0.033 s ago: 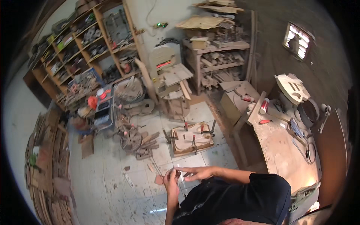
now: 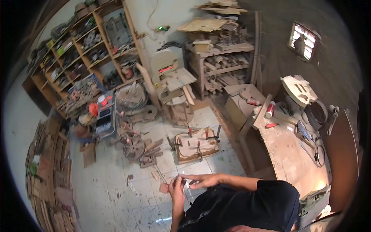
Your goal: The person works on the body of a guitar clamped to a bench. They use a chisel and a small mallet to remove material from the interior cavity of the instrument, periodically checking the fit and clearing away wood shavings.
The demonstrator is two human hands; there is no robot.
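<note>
My left hand is closed, its fingers curled at the tips round something small and dark that I cannot make out. Coming in from the right, my right hand has its fingers stretched out toward the left fingertips. The two hands meet in front of my dark shirt. A small white patch shows just below the right fingers; whether it is an object or bright floor I cannot tell. Beside the left hand is a reddish-brown flat piece. Beyond the hands, a wooden guitar-like body lies on the floor with several clamps on it.
A workbench on the right bears a red-and-white bottle, a red-handled tool and a cable loop. A band saw stands at the back. Wood scraps, a cubbyhole shelf and stacked timber fill the left.
The view has shifted slightly, so the room sits a little further left. My hands keep nearly the same place and pose, the right fingers moving only slightly.
</note>
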